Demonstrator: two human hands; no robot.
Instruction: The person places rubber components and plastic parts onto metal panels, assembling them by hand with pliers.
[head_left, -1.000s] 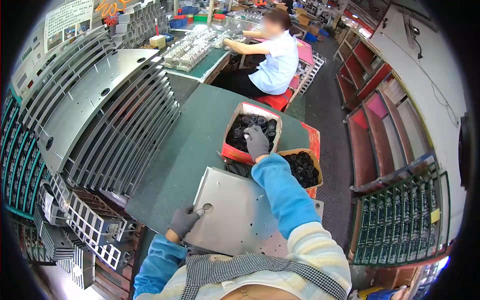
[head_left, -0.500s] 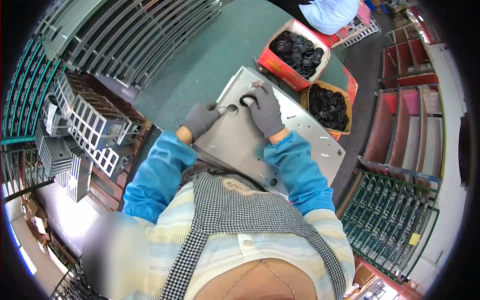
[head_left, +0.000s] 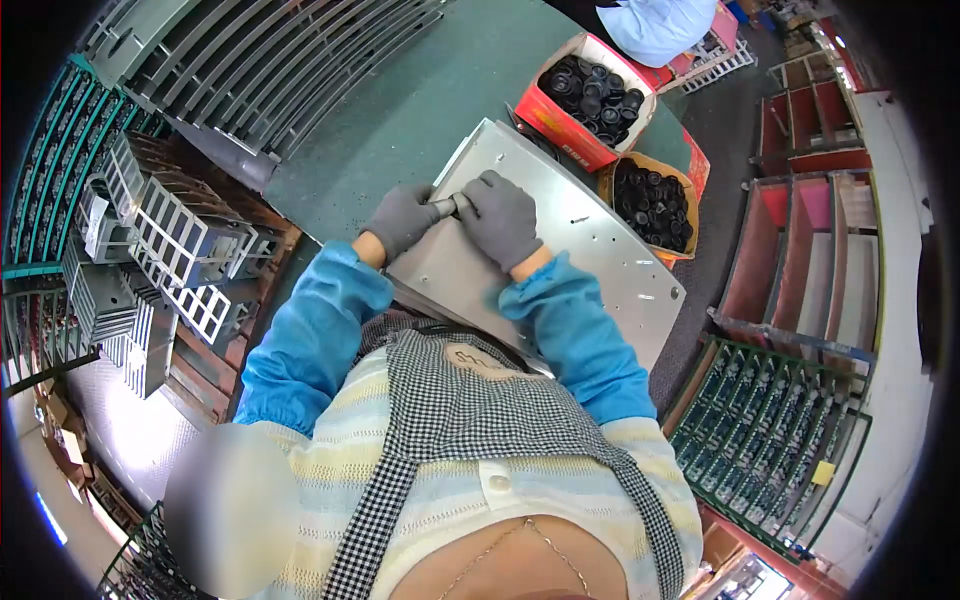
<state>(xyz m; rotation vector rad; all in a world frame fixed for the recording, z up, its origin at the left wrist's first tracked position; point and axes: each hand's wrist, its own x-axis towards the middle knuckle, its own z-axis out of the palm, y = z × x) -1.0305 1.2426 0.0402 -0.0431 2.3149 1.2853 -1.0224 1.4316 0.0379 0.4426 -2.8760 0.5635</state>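
A silver sheet-metal panel [head_left: 600, 265] with several small holes lies slanted in front of me on the green table. My left hand [head_left: 403, 220], in a grey glove, is closed at the panel's left edge, its thumb reaching inward. Beside it, my right hand [head_left: 497, 220], also gloved, has its fingers bent and its fingertips pressed down against the left thumb. Both hands cover the spot of a round hole in the panel. The black ring-shaped grommet that was in my right fingers is hidden beneath them.
Behind the panel at the right stand a red box [head_left: 570, 130] and a smaller carton [head_left: 690, 215], both holding black round grommets. Long metal slats [head_left: 270, 80] are stacked at far left. Metal frames [head_left: 190, 250] stand at left, racked circuit boards [head_left: 760, 430] at right.
My right hand has moved left with the black grommet, from the panel's upper middle to the hole beside my left thumb. The grommet and hole are now covered.
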